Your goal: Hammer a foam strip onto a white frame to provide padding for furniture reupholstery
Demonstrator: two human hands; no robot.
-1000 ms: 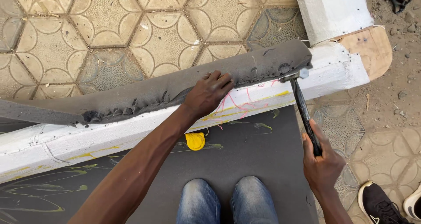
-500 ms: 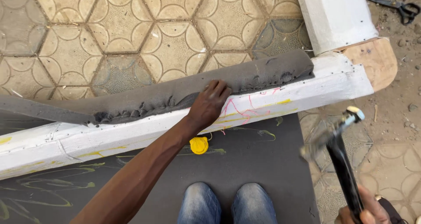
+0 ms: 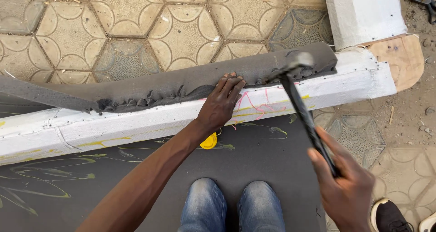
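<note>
My left hand [image 3: 221, 102] presses flat on the gathered edge of a grey fabric strip [image 3: 181, 84] that lies along a long white padded frame [image 3: 136, 123]. My right hand [image 3: 347, 184] grips the black handle of a hammer [image 3: 302, 107]. Its metal head is blurred, just above the fabric edge to the right of my left fingers. A row of small tacks shows along the white frame. A small yellow round thing [image 3: 209, 142] lies on the dark sheet by my left wrist. My knees in blue jeans [image 3: 231, 204] are at the bottom.
A dark grey sheet [image 3: 113, 182] with yellow-green scribbles covers the ground under me. Hexagon paving [image 3: 136, 23] lies beyond the frame. A white upholstered piece [image 3: 363, 11] and a rounded wooden board end [image 3: 404, 61] stand at upper right. Scissors [image 3: 420, 0] lie on dirt. A black shoe [image 3: 388, 216] is at bottom right.
The hammer was pulled back and low to the right half a second ago; now it has swung up and forward to the fabric edge. My left hand has stayed in place.
</note>
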